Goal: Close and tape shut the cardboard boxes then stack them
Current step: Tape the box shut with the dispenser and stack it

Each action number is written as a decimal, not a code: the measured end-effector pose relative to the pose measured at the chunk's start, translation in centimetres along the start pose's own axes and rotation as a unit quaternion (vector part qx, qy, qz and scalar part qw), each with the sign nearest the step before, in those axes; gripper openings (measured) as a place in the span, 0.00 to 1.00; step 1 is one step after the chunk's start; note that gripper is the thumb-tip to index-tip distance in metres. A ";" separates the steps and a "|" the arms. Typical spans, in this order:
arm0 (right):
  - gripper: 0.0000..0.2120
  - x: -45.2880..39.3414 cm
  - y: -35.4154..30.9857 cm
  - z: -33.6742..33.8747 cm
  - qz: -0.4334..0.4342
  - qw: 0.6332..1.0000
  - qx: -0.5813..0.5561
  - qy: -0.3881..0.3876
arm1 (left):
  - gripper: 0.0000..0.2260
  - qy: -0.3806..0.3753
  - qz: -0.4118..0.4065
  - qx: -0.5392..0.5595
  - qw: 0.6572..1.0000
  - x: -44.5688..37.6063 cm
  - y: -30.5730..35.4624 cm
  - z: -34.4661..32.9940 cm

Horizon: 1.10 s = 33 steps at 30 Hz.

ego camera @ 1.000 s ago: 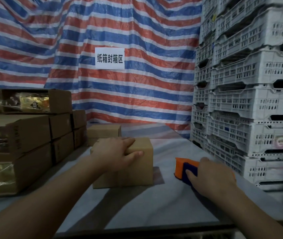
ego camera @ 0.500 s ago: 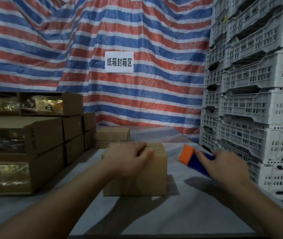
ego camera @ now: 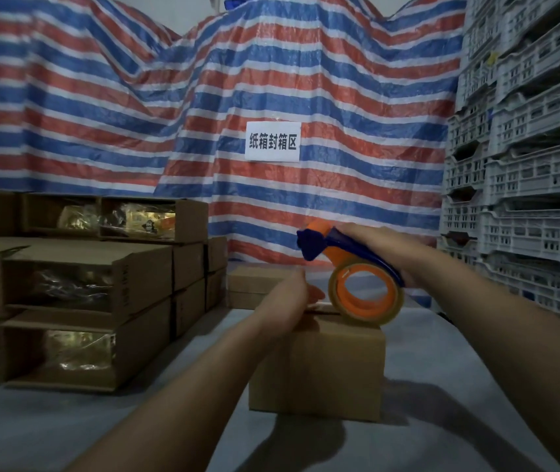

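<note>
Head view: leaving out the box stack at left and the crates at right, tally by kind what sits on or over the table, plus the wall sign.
Small cardboard boxes: 2 (near box, far box)
Tape dispenser: 1
Paper sign: 1
Total: 4

A grey counter point(ego camera: 442, 352) is carrying a closed cardboard box point(ego camera: 319, 369) in the middle, a second small box point(ego camera: 254, 287) lying behind it, and stacked cartons point(ego camera: 77, 311) sitting at left.
</note>
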State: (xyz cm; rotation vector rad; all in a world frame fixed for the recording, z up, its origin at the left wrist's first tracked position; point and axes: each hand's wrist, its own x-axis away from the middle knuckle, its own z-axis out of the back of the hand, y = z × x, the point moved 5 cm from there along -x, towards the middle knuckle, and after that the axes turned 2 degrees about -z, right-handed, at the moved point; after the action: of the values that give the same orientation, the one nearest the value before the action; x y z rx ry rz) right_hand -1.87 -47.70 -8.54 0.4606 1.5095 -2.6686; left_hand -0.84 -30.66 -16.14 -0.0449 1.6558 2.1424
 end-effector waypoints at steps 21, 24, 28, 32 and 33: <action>0.29 -1.5 -0.3 -1.3 0.011 0.994 0.099 -0.051 | 0.10 0.036 0.098 0.330 0.938 -0.3 0.5 2.7; 0.29 -1.5 -0.3 -1.4 0.008 0.993 0.100 -0.058 | 0.06 0.045 0.114 0.319 0.940 -0.2 0.3 2.7; 0.27 -1.6 -0.8 -1.6 0.001 0.990 0.115 -0.084 | 0.08 0.037 0.104 0.272 0.956 -0.1 0.0 2.8; 0.28 -1.9 -1.7 -1.1 -0.022 0.969 0.221 -0.104 | 0.11 0.048 0.110 0.227 0.967 -0.8 -0.3 2.8; 0.28 -2.1 -1.8 -0.6 -0.027 0.964 0.242 -0.105 | 0.10 0.052 0.114 0.242 0.962 -0.9 -0.6 3.0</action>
State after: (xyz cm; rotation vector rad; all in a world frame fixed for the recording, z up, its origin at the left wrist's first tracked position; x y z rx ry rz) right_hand -0.09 -46.50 -6.77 0.1397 0.8204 -3.0060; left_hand 0.85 -28.01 -15.57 0.1918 2.3006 1.8475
